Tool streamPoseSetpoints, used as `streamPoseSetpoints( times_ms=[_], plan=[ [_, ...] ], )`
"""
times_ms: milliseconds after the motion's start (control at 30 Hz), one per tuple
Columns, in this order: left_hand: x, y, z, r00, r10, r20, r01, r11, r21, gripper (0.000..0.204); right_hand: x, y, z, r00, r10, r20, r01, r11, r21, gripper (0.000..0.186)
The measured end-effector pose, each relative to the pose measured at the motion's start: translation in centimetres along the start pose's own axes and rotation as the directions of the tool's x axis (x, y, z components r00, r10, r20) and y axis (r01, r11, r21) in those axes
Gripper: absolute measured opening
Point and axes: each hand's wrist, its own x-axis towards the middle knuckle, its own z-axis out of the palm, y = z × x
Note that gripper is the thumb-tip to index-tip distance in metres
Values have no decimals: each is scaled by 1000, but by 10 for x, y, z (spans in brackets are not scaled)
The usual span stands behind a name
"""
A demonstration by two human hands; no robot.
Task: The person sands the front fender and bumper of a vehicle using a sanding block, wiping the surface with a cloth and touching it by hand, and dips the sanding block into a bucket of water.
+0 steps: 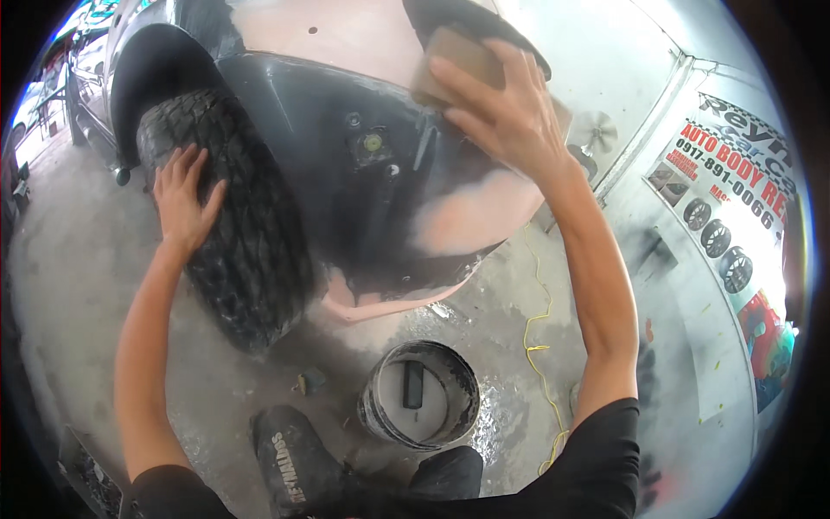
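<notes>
My left hand (187, 195) lies on the knobby tread of a black tire (251, 251), fingers spread and holding nothing. At the upper right, my right hand (510, 112) is wrapped round a tan sanding block (458, 67), slightly blurred. The block is against the upper corner of a vehicle's bumper (320, 130), beside a dark opening. This panel is dark grey with patches of pinkish filler (480, 212) and a round fitting (373, 142) near its middle. The block's working face is hidden.
A grimy bucket (375, 415) of cloudy water, with a dark rectangular block (413, 385) in it, stands between my feet. A small greenish object (309, 381) lies nearby. A yellow cord (538, 346) runs along the concrete floor at right. Beyond are a fan (595, 131) and a wall banner (718, 186).
</notes>
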Motion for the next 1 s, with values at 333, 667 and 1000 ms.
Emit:
streamPoseSetpoints(
  times_ms=[333,667,1000],
  plan=[
    [-6,-10,3,1000,17,15,-16,1000,-15,58,39,-3,8,989,-140,-47,143,987,75,45],
    [-8,-11,2,1000,9,5,-9,1000,-22,57,93,-36,22,983,-171,59,165,982,90,47],
    [-2,-2,2,1000,11,3,-11,998,-59,57,64,-39,21,992,31,122,-29,999,-19,57]
  ],
)
